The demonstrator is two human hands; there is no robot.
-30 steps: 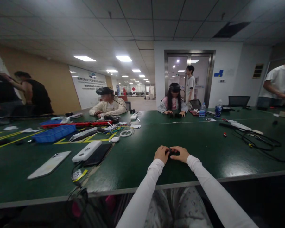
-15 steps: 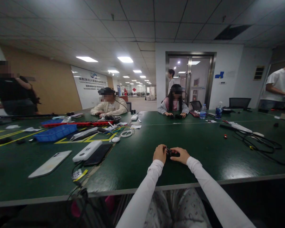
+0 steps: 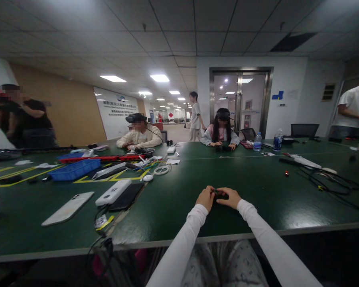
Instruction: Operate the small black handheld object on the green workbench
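My left hand (image 3: 206, 198) is closed, its fingertips pinched on a small dark object (image 3: 215, 191) just above the green table. My right hand (image 3: 229, 198) meets it from the other side, thumb and forefinger closed at the same object. Fingers cover most of the object, and its kind is too small to make out; a greenish tint shows on it. Both forearms, in white sleeves, reach over the table's front edge.
To the left lie a white phone (image 3: 68, 208), a white power bank (image 3: 113, 192), a black flat case (image 3: 128, 196) and a blue tray (image 3: 74, 170). Black cables (image 3: 332, 187) lie at the right, near a small red item (image 3: 286, 173). Two people sit across the table (image 3: 173, 215).
The dark object between my hands shows less than before, and the black part near my right fingers is gone from sight. A person in the background has walked left from the door.
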